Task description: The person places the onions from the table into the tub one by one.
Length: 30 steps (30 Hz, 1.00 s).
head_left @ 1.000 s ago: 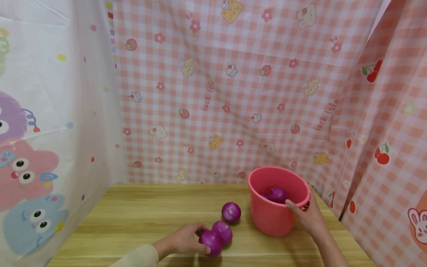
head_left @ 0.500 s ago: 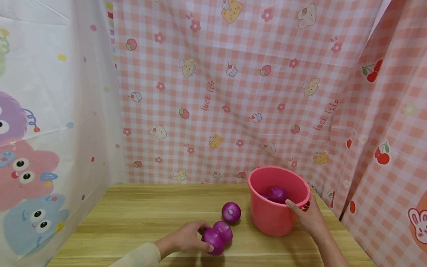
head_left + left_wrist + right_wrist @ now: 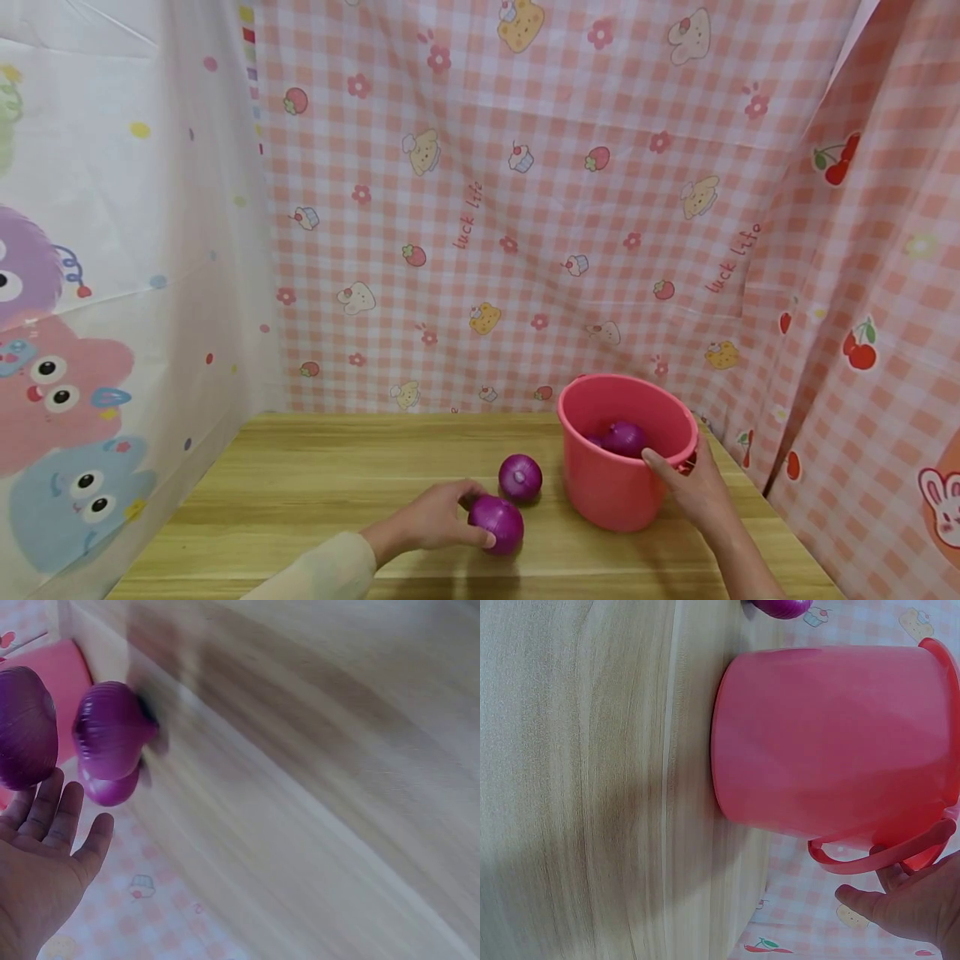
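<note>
My left hand [image 3: 438, 518] holds a red onion [image 3: 497, 525] between thumb and fingers, above the table. In the left wrist view this held onion [image 3: 26, 727] is at the left edge, against the fingers. Two more onions, one nearer [image 3: 112, 731] and one behind it [image 3: 110, 787], rest on the table; from the head, the held onion hides the nearer one. The far onion [image 3: 520, 477] stands left of a pink bucket [image 3: 615, 492]. My right hand [image 3: 697, 487] grips the bucket's right rim, thumb over the front, other fingers partly hidden near the handle [image 3: 885, 855].
Inside the bucket lie at least two onions, the clearest being a purple onion [image 3: 625, 437]. The bucket stands upright on the wooden table [image 3: 337, 467], near its right side. A checked cloth [image 3: 450, 250] hangs behind the table, with more cloth at both sides.
My left hand has lifted its onion and carried it up and to the right, now covering the onion that was beside it. The right hand and the bucket have stayed put.
</note>
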Tool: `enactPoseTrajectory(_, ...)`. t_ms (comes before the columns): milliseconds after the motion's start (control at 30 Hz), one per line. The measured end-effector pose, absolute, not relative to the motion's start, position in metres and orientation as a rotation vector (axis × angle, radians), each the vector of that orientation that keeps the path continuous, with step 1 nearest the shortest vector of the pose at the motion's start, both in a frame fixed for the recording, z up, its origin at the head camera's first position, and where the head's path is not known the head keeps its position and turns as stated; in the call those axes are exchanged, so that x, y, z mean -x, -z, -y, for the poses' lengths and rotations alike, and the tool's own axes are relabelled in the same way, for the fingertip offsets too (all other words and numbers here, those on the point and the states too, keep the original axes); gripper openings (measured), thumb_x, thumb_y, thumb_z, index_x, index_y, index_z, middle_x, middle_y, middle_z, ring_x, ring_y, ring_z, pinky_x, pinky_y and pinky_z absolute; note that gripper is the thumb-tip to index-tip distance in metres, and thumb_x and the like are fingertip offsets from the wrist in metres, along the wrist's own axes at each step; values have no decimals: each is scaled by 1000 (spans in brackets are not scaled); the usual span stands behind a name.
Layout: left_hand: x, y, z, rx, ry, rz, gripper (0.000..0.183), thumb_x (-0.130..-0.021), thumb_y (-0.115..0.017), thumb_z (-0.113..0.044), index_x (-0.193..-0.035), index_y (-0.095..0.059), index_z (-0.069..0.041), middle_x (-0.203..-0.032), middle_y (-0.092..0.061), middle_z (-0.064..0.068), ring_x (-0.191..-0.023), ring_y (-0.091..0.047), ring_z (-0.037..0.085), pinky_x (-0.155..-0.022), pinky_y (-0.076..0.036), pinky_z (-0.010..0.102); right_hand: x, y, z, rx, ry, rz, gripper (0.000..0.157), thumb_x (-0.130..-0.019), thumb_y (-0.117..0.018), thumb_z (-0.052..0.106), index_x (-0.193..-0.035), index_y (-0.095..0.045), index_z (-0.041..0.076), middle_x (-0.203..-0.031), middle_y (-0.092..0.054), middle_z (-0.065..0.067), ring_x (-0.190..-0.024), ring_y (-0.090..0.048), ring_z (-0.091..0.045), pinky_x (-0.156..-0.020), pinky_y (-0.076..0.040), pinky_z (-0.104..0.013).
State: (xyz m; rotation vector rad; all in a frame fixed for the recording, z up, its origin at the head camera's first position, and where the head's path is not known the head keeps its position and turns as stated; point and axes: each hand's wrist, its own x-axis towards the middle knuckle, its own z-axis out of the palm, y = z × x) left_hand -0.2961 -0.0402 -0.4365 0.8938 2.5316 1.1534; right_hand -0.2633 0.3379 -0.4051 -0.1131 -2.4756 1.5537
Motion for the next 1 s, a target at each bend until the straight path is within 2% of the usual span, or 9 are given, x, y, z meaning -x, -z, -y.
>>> enactPoseTrajectory(267, 302, 424, 24, -901, -1193, -2515, 53, -77, -81, -36, -120, -62, -11, -102, -64, -8, -98, -59, 13, -84, -50, 35, 263, 406, -339, 113, -1544, 2477, 100, -96, -63, 42, -156, 5, 0, -154, -20, -30, -137, -30, -42, -111, -33, -53)
enactPoseTrajectory(567, 310, 407, 12, -909, -1212, -2561, 59, -78, -81, -37, -125, -61, -7, -103, -64, -7, -102, -58, 16, -90, -49, 43, 265, 407, -339, 101, -1544, 2471, 99, -97, -63, 42, -156, 4, -1, -154, -20, -30, -137, -30, -42, -111, -32, -53)
enactPoseTrajectory(1000, 326, 383, -12, -837, -1282, -2603, 64, -79, -81, -42, -129, -58, -8, -111, -63, 0, -104, -60, 18, -91, -51, 42, 264, 406, -338, 109, -1554, 2471, 101, -96, -63, 43, -156, 6, 0, -155, -19, -30, -139, -28, -43, -112, -31, -54)
